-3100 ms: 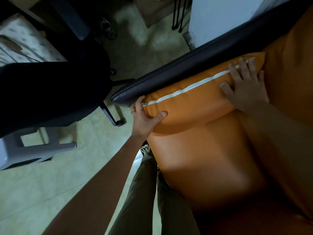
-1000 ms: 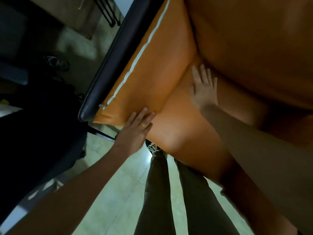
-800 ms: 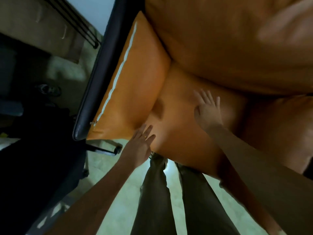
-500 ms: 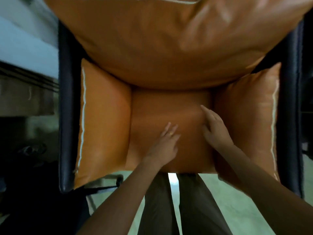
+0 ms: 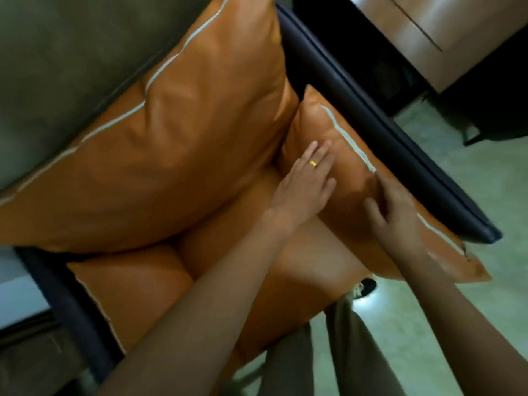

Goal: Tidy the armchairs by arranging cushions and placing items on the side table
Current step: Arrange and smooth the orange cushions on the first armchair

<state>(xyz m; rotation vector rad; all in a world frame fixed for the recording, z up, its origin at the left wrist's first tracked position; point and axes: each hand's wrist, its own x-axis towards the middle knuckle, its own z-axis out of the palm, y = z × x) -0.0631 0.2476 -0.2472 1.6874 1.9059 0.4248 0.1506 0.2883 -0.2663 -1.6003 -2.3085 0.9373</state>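
Two flat, empty hands, left hand (image 5: 304, 184) and right hand (image 5: 395, 212), press side cushion (image 5: 351, 201) beside dark armrest (image 5: 400, 144).

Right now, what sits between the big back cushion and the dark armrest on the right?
In the head view, an orange side cushion, with both hands on it.

Side cushion (image 5: 351, 178) apparently against armrest (image 5: 385, 138)

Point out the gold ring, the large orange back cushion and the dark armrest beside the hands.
Gold ring (image 5: 313, 163): head view, band on left hand's finger.
Large orange back cushion (image 5: 183, 144): head view, creased front face.
Dark armrest (image 5: 400, 155): head view, padded top.
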